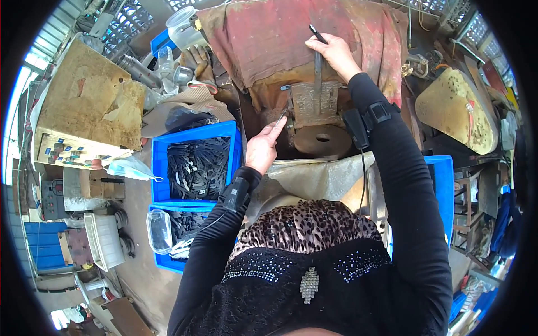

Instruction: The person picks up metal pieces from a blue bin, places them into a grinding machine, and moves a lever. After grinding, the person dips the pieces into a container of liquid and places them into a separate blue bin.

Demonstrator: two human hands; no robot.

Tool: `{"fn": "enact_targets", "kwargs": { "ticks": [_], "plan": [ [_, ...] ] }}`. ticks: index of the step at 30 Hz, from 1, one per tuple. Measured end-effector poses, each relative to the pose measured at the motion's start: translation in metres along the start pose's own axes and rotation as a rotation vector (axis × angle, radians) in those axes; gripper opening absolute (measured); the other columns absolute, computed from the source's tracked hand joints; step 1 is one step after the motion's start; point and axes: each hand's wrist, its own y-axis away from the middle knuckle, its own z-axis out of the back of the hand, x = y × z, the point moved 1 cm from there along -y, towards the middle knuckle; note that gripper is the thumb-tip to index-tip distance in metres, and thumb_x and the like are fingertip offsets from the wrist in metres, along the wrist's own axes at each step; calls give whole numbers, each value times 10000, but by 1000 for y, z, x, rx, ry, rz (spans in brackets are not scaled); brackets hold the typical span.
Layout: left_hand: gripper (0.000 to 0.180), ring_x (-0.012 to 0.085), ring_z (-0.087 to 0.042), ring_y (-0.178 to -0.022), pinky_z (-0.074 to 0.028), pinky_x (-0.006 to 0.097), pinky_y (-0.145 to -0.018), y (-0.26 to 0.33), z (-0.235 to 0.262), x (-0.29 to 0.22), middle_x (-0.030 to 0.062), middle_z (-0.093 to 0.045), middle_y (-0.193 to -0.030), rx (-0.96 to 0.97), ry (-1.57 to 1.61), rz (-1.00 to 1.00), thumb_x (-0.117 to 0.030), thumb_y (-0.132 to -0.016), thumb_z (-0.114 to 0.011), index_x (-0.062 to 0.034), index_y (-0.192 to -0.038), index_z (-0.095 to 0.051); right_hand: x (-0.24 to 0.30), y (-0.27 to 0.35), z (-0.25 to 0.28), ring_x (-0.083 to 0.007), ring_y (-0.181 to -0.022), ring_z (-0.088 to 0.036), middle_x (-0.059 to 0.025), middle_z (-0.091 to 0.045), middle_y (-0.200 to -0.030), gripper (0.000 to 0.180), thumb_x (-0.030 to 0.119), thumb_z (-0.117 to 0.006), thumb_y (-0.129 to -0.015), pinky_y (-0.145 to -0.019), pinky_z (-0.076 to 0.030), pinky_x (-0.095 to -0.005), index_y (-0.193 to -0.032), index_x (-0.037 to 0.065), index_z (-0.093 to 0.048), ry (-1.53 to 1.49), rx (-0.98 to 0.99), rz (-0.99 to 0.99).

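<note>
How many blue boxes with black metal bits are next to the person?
2. One blue box sits beside the left hand; a second blue box lies below it, partly covered. Another blue bin at right hides its contents.

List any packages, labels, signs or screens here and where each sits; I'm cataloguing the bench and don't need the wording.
Blue plastic crate, left of the left hand: rectangular, filled with dark metal pieces.
Second blue crate, just below the first: same kind, partly hidden by the arm.
Clear plastic bag, left of the upper crate: crumpled, bluish.
No signs or screens can be made out.
</note>
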Motion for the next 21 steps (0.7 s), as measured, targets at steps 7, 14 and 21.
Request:
{"fn": "enact_targets", "kwargs": {
  "ticks": [7,14,21],
  "plan": [
    [719,265,-673,-747,-550,355,-717,2,-8,1,173,-658,-1138,-71,-9,120,108,-784,-497,-143,-1453,-415,3,-2,-1,-118,-934,-600,-30,-689,-930,281,246,-730,-867,-864,-455,-288,-1051,36,-696,10,9,5],
    [397,321,-668,-760,-529,398,-685,4,-18,14,174,-683,-906,-90,-127,133,18,-872,-532,-72,-1258,-506,-14,40,7,-187,-961,-643,-114,-709,-979,455,293,-746,-855,-854,-499,-332,-1187,6,-624,329,-233,13],
    [130,392,-635,-704,-500,479,-609,0,-9,0,186,-644,-787,-182,-97,59,-132,-946,-546,-65,-1057,-533,-43,58,20,-154,-776,-609,-76,-675,-829,317,270,-749,-852,-754,-489,-313,-998,3,-660,186,-126,-29]
  ]
}}
